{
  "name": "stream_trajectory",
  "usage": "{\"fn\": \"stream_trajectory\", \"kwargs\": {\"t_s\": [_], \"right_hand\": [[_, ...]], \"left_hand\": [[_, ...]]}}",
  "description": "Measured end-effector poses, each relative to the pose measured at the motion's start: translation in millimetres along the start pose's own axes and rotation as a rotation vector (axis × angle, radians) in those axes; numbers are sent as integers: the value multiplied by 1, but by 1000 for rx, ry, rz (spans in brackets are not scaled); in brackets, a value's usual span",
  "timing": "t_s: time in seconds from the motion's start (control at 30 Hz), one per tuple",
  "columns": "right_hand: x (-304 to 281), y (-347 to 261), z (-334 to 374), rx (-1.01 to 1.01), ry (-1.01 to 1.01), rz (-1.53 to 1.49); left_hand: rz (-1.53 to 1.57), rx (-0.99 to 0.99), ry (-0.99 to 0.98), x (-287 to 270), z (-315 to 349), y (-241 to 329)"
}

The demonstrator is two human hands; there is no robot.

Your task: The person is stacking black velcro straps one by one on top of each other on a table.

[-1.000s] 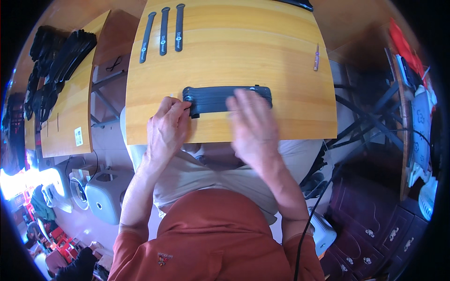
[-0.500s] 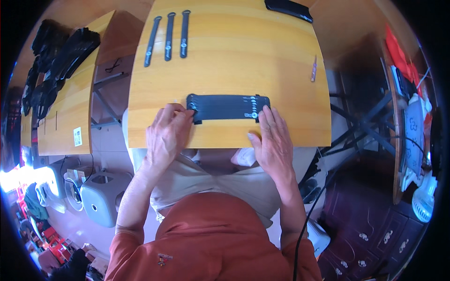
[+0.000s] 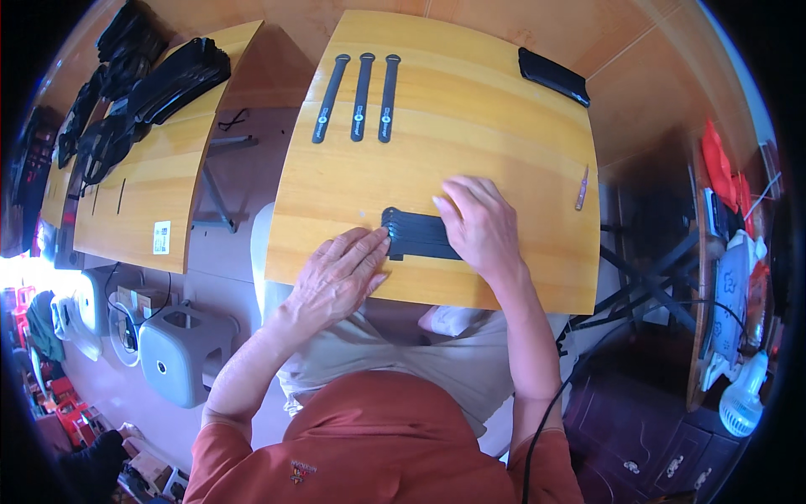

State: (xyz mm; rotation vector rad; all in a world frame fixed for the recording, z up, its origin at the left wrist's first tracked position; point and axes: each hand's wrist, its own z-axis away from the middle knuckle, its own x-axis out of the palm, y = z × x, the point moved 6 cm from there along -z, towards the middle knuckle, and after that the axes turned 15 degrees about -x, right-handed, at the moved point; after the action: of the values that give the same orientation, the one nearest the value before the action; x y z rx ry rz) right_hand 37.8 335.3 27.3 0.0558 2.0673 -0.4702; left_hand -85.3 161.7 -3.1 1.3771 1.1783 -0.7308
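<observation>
A row of overlapping black straps with rounded ends lies near the table's front edge. My left hand rests at its left end, fingers stretched out and fingertips touching the rounded ends. Over the right end is my right hand, its fingers loosely bent and its thumb apart, with nothing visible in them. That hand hides the right part of the row. Three separate black straps, among them a middle strap, lie side by side at the far left of the table.
The yellow wooden table also holds a black bundle at its far right corner and a small slim pointed tool by the right edge. On a side table at left are piles of black straps. A grey stool stands below.
My right hand has lifted from lying flat and moved over the row's right end, fingers bent. The left hand has gone from pinching at the left end to lying stretched out. The view has shifted.
</observation>
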Motion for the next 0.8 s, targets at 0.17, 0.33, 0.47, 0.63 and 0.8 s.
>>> {"fn": "stream_trajectory", "kwargs": {"t_s": [0.17, 0.33, 0.47, 0.63, 0.8], "right_hand": [[46, 1, -66, -214, 14, -45], [77, 22, -81, -191, -91, 124], [68, 30, -70, -113, -98, 160], [38, 41, -46, -75, -40, 204], [19, 53, -20, 113, -72, 250]], "left_hand": [[15, 13, -37, -4, -2, 0], [39, 24, -35, -7, -3, -2], [103, 2, -46, -6, 0, -6], [176, -7, -11, -6, -1, -10], [369, -145, 131, -10, 1, -26]]}}
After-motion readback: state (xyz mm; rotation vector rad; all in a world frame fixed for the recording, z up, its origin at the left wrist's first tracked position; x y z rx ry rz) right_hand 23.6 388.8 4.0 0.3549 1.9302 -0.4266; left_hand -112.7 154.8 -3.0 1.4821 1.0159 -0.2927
